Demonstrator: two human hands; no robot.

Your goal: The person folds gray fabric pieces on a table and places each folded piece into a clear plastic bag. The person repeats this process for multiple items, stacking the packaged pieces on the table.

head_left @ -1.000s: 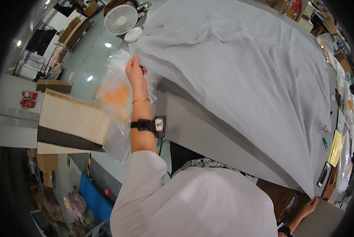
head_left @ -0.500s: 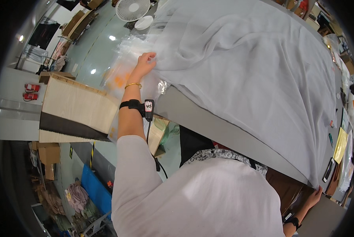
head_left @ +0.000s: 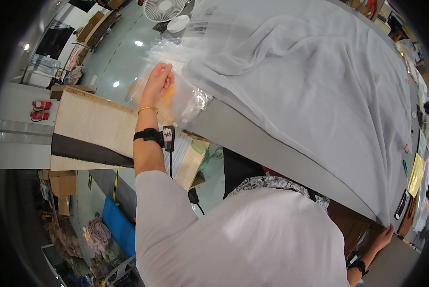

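Note:
A large sheer grey cloth (head_left: 310, 95) lies in soft folds over the grey table (head_left: 252, 134), with its near edge running slantwise along the tabletop. My right hand (head_left: 383, 237), at the table's near right corner, pinches the cloth's drawn-out corner. Out to the left, my left hand (head_left: 159, 80) is closed with curled fingers, just beside the cloth's left edge. Whether anything is between those fingers is hidden. Beneath that hand spread clear plastic bags (head_left: 191, 101) with orange patches. A black strap with a small device (head_left: 168, 137) sits on my left forearm.
A pale wooden board (head_left: 92, 124) stands left of the table, near an open box (head_left: 193, 165). A white fan (head_left: 163, 8) is at the far left. Along the right side lie a phone (head_left: 402, 204), a green pen (head_left: 405, 167) and a yellow packet (head_left: 415, 174).
My left hand has moved left, away from the cloth and over the plastic bags. The cloth's left edge has shifted slightly left. My right hand stays at the corner.

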